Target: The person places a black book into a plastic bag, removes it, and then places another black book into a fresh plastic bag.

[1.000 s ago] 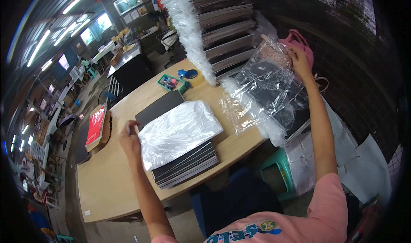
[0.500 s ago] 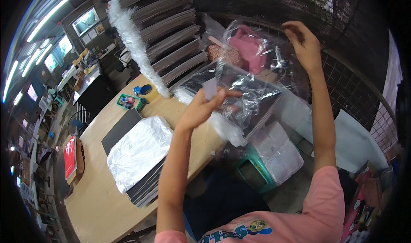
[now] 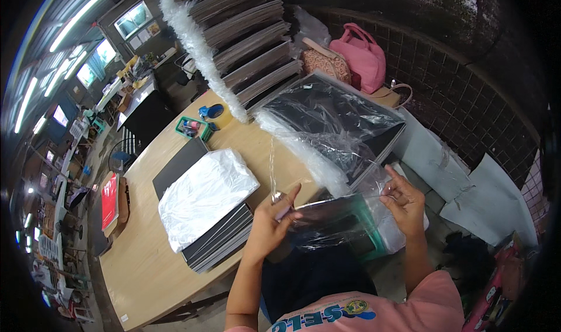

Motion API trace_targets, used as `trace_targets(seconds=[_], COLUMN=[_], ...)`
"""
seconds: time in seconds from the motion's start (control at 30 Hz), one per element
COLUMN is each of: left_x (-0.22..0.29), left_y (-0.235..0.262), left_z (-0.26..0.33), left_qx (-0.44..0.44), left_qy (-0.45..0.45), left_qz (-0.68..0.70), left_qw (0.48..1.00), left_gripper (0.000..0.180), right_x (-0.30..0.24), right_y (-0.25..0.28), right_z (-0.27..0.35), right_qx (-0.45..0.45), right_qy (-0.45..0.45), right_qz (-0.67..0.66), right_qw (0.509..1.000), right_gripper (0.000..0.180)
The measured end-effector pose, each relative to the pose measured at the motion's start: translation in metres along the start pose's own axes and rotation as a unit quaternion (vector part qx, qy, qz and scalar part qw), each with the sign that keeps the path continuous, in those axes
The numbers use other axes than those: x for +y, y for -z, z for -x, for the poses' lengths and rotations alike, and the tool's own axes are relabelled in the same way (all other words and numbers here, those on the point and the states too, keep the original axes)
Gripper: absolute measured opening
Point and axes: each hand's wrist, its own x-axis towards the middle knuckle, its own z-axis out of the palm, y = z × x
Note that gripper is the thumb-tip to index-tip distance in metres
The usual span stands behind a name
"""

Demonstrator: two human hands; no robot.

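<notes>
Clear plastic bag (image 3: 339, 215) is held stretched between both hands, left hand (image 3: 272, 224) pinching one end, right hand (image 3: 403, 200) gripping the other, long axis across the body.

A dark, flat board in a crinkled clear plastic bag (image 3: 336, 224) is held roughly level at five o'clock off the tabletop's edge, left hand (image 3: 269, 227) gripping one end, right hand (image 3: 404, 200) the other.

Long wooden table (image 3: 146, 262), dark tiled wall (image 3: 467, 92), ceiling strip lights (image 3: 76, 25), far windows (image 3: 135, 21)
</notes>
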Motion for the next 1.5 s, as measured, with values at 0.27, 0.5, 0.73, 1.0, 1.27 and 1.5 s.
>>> trace_targets(seconds=[0.27,0.5,0.73,1.0,1.27,1.5], left_x=[-0.016,0.012,0.027,0.014,0.052,0.036], left_y=[0.013,-0.046,-0.091,-0.069,-0.092,-0.232], left_z=[0.023,0.061,0.060,-0.026,-0.207,-0.362], left_qx=[0.213,0.256,0.106,-0.009,-0.014,-0.186], left_qy=[-0.015,-0.115,0.087,0.065,-0.122,-0.124], left_qz=[-0.097,0.310,0.322,0.131,0.045,-0.198], left_qw=[0.972,0.908,0.937,0.989,0.991,0.954], left_gripper=[0.012,0.041,0.037,0.015,0.025,0.047], right_x=[-0.046,-0.053,-0.059,0.052,0.083,0.070], right_y=[0.002,0.005,0.025,0.114,0.241,0.228], right_z=[-0.016,-0.010,-0.020,0.010,0.038,0.043], right_qx=[0.038,0.107,0.093,-0.160,0.309,0.492], right_qy=[0.166,0.120,0.026,-0.199,-0.081,-0.034], right_qz=[0.166,0.049,-0.047,-0.122,-0.288,-0.145], right_qw=[0.971,0.986,0.994,0.959,0.903,0.858], right_gripper=[0.005,0.006,0.024,0.030,0.040,0.057])
